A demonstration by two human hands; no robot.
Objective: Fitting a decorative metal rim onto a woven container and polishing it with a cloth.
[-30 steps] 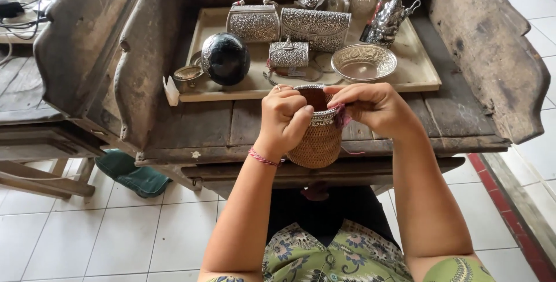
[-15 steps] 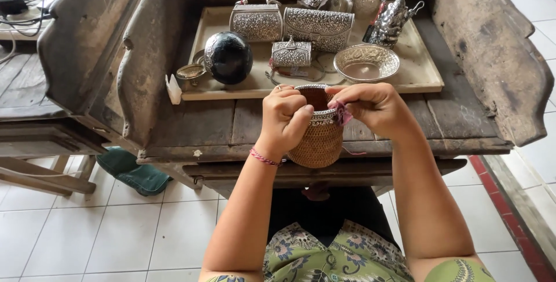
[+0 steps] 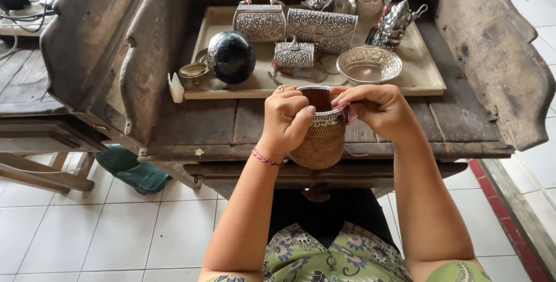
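- Left hand point(image 3: 286, 117) is gripping the small woven basket point(image 3: 319, 137) at its rim, fingers curled shut around the near-left side, thumb side pressing on the silver rim band point(image 3: 328, 117).
- Right hand point(image 3: 376, 108) is pinching the same rim on the right side, fingertips closed tight on the band; something pinkish is showing at the pinch point, too small to tell what it is.
- Basket is sitting upright, held in the air just off the front edge of the wooden bench point(image 3: 231, 125), between both hands and above the person's lap. Mouth is facing up, dark interior showing.
- Step in hand, as I read it: working on the metal rim where it meets the weave, fitting or fastening it, with the left hand steadying and the right doing the fine work.
- Next move is likely calling for a steady left-hand hold, small turns of the basket to bring a fresh rim section under the right fingertips, and light pressure so the weave is not getting crushed.
- Behind the hands, on the tray point(image 3: 425, 82): silver bowl point(image 3: 369, 64), small silver purse point(image 3: 293, 54), two larger silver boxes point(image 3: 295, 24), black round ball point(image 3: 231, 57). All well apart from the hands, nothing touching them.
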